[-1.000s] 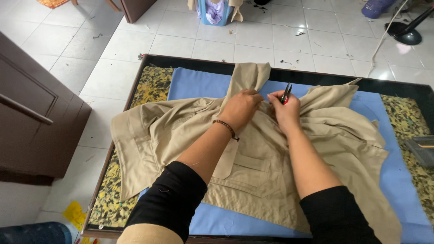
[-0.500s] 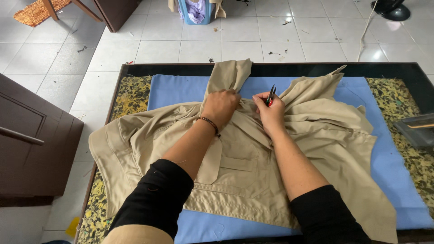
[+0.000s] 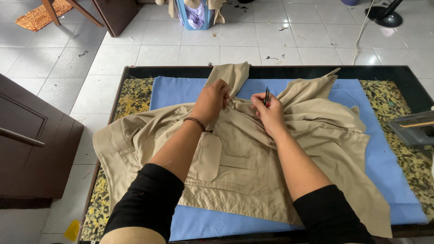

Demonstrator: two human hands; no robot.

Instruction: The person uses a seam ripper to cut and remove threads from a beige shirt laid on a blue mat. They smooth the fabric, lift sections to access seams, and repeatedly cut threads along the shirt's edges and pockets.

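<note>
A beige shirt [image 3: 244, 153] with a flapped chest pocket lies spread over a blue cloth [image 3: 176, 92] on a black-edged table [image 3: 135, 72]. My left hand [image 3: 211, 100], with a dark bracelet at the wrist, pinches the fabric near the collar. Close to its right, my right hand [image 3: 267, 112] holds small red-handled thread snips [image 3: 266, 96], blades pointing up, and rests on the shirt. Both forearms lie across the shirt front.
Yellow-speckled padding [image 3: 131, 97] shows on both sides of the blue cloth. A grey iron [image 3: 413, 129] sits at the table's right edge. A dark wooden cabinet [image 3: 31, 144] stands to the left. On the tiled floor beyond are a blue basket of clothes [image 3: 194, 13] and a fan base [image 3: 384, 16].
My hands have stayed together at the collar, shifting slightly on the fabric; the snips now point straight up. The view has tilted, showing more of the floor beyond.
</note>
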